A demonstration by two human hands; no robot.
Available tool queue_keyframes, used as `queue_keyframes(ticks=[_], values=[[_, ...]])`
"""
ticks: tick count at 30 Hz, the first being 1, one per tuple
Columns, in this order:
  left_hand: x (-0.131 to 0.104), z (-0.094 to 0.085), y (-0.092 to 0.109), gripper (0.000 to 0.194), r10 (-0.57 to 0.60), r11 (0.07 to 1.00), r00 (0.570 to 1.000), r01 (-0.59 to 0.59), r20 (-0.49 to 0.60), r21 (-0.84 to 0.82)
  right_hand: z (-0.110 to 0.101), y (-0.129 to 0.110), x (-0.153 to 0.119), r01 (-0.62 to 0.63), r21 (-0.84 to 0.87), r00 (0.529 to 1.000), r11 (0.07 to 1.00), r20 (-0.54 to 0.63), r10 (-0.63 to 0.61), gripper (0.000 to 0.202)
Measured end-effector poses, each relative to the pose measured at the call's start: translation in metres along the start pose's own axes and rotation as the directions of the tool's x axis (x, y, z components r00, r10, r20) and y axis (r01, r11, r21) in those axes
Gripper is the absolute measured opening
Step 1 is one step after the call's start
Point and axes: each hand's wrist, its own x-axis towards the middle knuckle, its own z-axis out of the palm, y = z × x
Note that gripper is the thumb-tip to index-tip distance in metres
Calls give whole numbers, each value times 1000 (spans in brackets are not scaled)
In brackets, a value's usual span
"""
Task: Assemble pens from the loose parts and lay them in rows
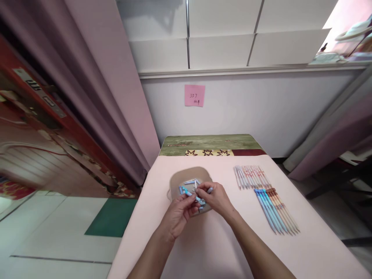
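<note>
A beige plastic bin with small blue and white pen parts inside stands on the pink-covered table. Both hands are over its near side. Closed around a slim light-blue pen part is my left hand, its thumb and fingertips pinching it. My right hand comes in from the right with its fingers pinched together. A short light-blue pen part shows between those fingers. The fingertips of the two hands nearly meet, and what lies right between them is too small to make out.
To the right lies a row of pale, patterned pens. Nearer is a row of blue and brown-topped pens. A pink note is stuck on the wall behind the table. A purple curtain hangs at left.
</note>
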Motion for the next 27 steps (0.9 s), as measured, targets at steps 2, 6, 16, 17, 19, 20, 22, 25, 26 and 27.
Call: queue_keyframes(ticks=[2,6,16,17,19,20,22,25,26,27], values=[[1,-2,0,12,-8,1000,1000,8,-2,1,-1,2,4,-61,95,994,994,93,52,17],[8,-5,7,6,10,986,996,-26,-92,-164,-6,1,7,-207,464,977,861,45,210,18],[20,4,32,16,96,879,979,-169,-182,-447,13,4,-36,-88,650,927,755,-225,301,33],[20,6,31,16,102,880,978,-175,-183,-442,16,5,-39,-82,671,924,737,-226,308,31],[19,10,28,15,124,884,974,-195,-189,-425,22,6,-42,-65,699,915,712,-242,321,29],[18,12,28,14,139,886,971,-210,-195,-414,24,7,-43,-63,700,912,711,-249,326,29],[17,15,27,14,171,887,963,-243,-208,-392,27,7,-45,-68,689,911,722,-252,326,29],[15,18,28,13,210,888,950,-285,-232,-360,30,8,-49,-74,662,911,746,-259,320,29],[14,18,28,13,221,889,946,-295,-237,-350,31,9,-51,-74,656,910,751,-264,320,29],[14,19,28,13,230,890,943,-303,-239,-340,31,9,-52,-77,651,909,755,-266,321,28]])
